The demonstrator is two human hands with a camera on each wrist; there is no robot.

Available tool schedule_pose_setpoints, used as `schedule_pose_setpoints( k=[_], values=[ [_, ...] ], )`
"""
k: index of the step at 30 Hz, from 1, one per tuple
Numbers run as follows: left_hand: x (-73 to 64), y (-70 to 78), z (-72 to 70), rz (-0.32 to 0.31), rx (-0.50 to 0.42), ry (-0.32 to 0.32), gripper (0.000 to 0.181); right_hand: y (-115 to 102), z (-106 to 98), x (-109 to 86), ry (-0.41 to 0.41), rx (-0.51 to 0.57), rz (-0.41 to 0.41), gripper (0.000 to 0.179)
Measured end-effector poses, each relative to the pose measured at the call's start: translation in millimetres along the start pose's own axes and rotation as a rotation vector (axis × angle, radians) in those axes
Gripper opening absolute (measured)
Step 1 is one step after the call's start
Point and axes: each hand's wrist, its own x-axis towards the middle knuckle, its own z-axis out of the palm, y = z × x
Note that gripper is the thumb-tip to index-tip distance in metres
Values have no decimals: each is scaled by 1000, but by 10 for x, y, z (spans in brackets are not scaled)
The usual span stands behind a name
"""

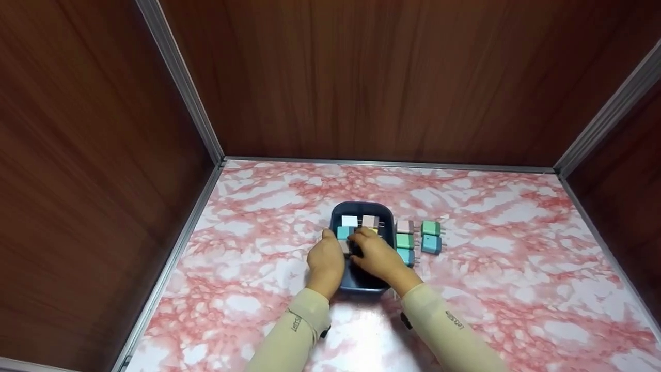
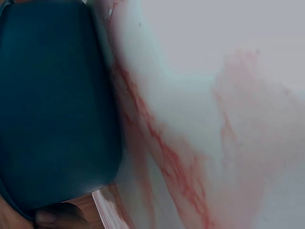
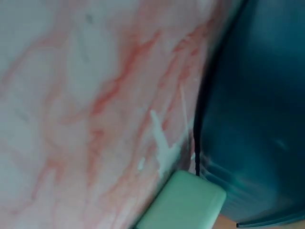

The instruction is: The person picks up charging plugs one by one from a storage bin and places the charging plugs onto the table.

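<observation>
A dark blue bin [image 1: 363,285] lies on the table, holding several plug chargers with metal prongs. My left hand [image 1: 327,258] grips its left side, fingertips [image 2: 47,217] showing by the rim in the left wrist view. My right hand [image 1: 379,256] reaches into the bin, thumb and fingers pinching a brownish plug charger [image 1: 344,247], which they partly cover. Beyond the hands in the bin are a white charger [image 1: 349,221], a pink one [image 1: 370,221] and a blue one [image 1: 345,232]. A yellow one [image 1: 374,231] is mostly hidden by the right hand.
Right of the bin, more chargers lie on the red-and-white marbled table [image 1: 490,268]: a pink one [image 1: 405,226], green ones [image 1: 405,241] and blue ones [image 1: 431,244]. A pale green charger [image 3: 183,202] appears beside the bin in the right wrist view. Brown panels [image 1: 372,82] surround the table.
</observation>
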Motion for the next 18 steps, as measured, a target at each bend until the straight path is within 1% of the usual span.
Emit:
schedule_pose_setpoints(
  k=[4,10,13,18],
  values=[
    [7,-19,-15,-18,-68,-60,7,11,39,-23,22,-54,-50,42],
    [32,-85,-27,-72,-238,-171,15,16,90,-62,92,-151,-127,30],
    [40,-123,-27,-89,-317,-205,18,9,106,-71,106,-175,-127,26],
    [53,-172,-35,-106,-415,-235,16,-13,111,-70,110,-183,-85,29]
  ],
)
